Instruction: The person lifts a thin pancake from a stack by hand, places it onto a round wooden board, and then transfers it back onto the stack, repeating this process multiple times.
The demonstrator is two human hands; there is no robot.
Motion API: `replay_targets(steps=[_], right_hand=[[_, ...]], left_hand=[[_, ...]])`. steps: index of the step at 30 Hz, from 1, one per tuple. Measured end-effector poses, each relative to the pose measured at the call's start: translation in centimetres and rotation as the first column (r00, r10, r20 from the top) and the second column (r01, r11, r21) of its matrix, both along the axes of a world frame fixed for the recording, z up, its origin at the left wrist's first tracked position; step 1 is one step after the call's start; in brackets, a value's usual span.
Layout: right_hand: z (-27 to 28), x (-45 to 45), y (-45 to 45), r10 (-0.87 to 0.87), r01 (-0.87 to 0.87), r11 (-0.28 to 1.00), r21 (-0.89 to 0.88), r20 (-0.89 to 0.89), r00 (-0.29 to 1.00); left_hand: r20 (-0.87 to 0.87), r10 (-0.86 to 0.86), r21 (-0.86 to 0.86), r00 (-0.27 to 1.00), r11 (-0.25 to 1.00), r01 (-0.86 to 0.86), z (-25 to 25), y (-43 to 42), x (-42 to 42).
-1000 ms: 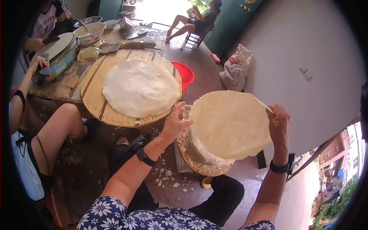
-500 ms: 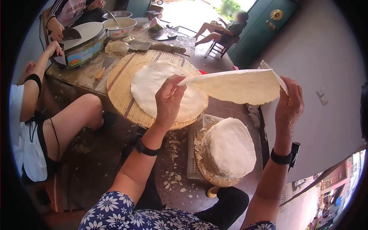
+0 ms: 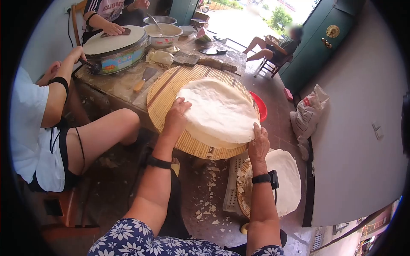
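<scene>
A thin, pale flatbread point(image 3: 220, 111) lies spread over the round reed mat point(image 3: 164, 87), its near edge drooping. My left hand point(image 3: 176, 117) is closed on its left edge, fingertips on top. On the lower right edge my right hand point(image 3: 259, 144) pinches the same flatbread. Whether another sheet lies beneath it is hidden. Below my right forearm stands a stack of flatbreads point(image 3: 286, 181) on a smaller woven tray point(image 3: 244, 187), partly covered by my arm.
At the left, a co-worker's hand point(image 3: 113, 29) holds a scraper on a round griddle point(image 3: 126, 66). A batter bowl point(image 3: 164, 40) and a wooden-handled scraper point(image 3: 143, 80) are on the table. A red basin point(image 3: 261, 106) and a sack point(image 3: 309, 113) stand beyond the mat. Crumbs litter the floor.
The flatbread, earlier stretched in the air between my raised hands, has come down onto the mat. Both hands moved lower, the right one leftward. The co-worker's scraper now lies flat on the griddle.
</scene>
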State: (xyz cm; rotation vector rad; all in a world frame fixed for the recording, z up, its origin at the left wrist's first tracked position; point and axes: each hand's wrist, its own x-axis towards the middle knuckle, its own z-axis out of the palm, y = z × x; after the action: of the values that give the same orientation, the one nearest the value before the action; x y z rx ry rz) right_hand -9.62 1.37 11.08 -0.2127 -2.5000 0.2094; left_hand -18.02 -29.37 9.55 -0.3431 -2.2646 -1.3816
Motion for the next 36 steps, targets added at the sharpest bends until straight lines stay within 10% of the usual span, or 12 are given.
replay_targets(steps=[10, 18, 24, 36], right_hand=[[-0.1, 0.9, -0.9, -0.078, 0.097, 0.990, -0.106, 0.169, 0.983], [2.2, -0.3, 0.1, 0.085, -0.089, 0.995, -0.043, -0.082, 0.993], [-1.6, 0.0, 0.4, 0.082, -0.082, 0.996, 0.021, 0.020, 0.996], [-2.7, -0.6, 1.3, 0.127, -0.127, 0.992, -0.006, -0.016, 0.992]], left_hand=[[0.138, 0.214, 0.056, 0.967, 0.973, -0.223, 0.6, -0.3, 0.3], [0.218, 0.215, 0.084, 0.952, 0.968, -0.237, 0.6, -0.2, 0.8], [0.442, -0.077, 0.600, 0.894, 0.767, -0.230, 0.8, -1.0, 0.3], [0.227, 0.255, -0.059, 0.940, 0.967, -0.248, -0.4, -0.5, 0.1]])
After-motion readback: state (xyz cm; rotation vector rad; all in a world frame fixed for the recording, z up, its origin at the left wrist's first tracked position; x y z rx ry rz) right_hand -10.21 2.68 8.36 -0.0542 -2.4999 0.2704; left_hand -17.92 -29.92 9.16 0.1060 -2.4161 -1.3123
